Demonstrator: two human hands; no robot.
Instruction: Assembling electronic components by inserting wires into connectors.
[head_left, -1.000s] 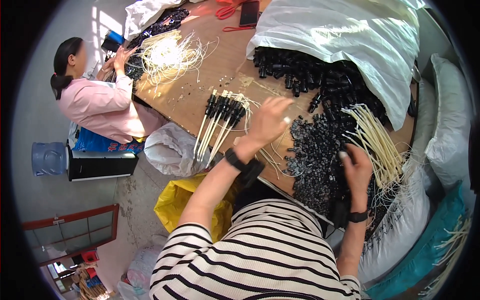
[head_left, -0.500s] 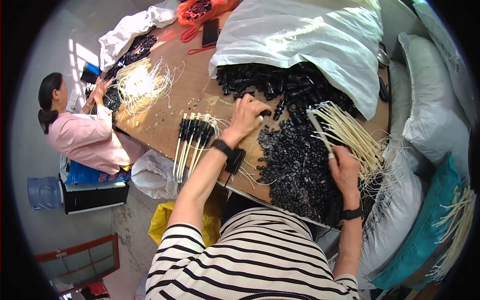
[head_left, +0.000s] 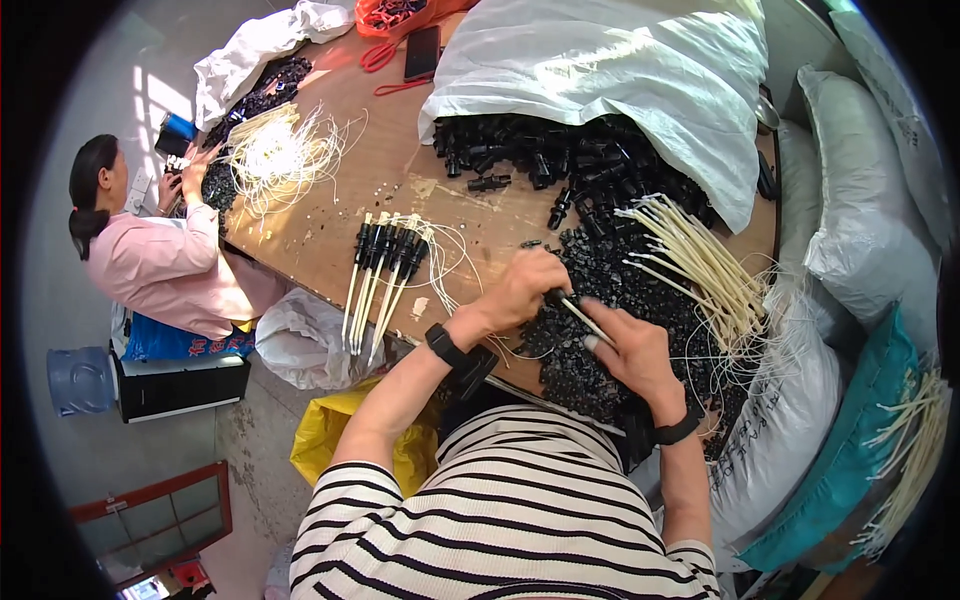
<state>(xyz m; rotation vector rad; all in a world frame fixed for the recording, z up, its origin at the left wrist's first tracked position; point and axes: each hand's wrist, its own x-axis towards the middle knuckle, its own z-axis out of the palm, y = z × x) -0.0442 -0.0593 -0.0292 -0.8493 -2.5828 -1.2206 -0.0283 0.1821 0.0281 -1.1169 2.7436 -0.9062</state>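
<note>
My left hand (head_left: pixel 522 290) is closed around a black plastic fitting (head_left: pixel 556 296), mostly hidden by the fingers. My right hand (head_left: pixel 638 352) pinches a thin cream tube (head_left: pixel 590 321), its far end meeting the fitting. Under both hands spreads a heap of small black parts (head_left: pixel 570 368). To the right lies a bundle of cream tubes (head_left: pixel 705 275) with thin white strings. Left of my left wrist rest several tubes with black fittings on them (head_left: pixel 385 250), side by side. Larger black fittings (head_left: pixel 540 155) spill out beyond my hands.
A large white sack (head_left: pixel 600 60) lies over the far side of the wooden table (head_left: pixel 330 235). A phone (head_left: pixel 422 52) and red scissors (head_left: pixel 378 56) lie at the back. Full sacks (head_left: pixel 865 190) stand on the right. Another person in pink (head_left: pixel 165 265) works at the left end.
My left hand has drawn nearer from the larger fittings with one in its grip. My right hand has moved left with the tube, bringing it to the fitting.
</note>
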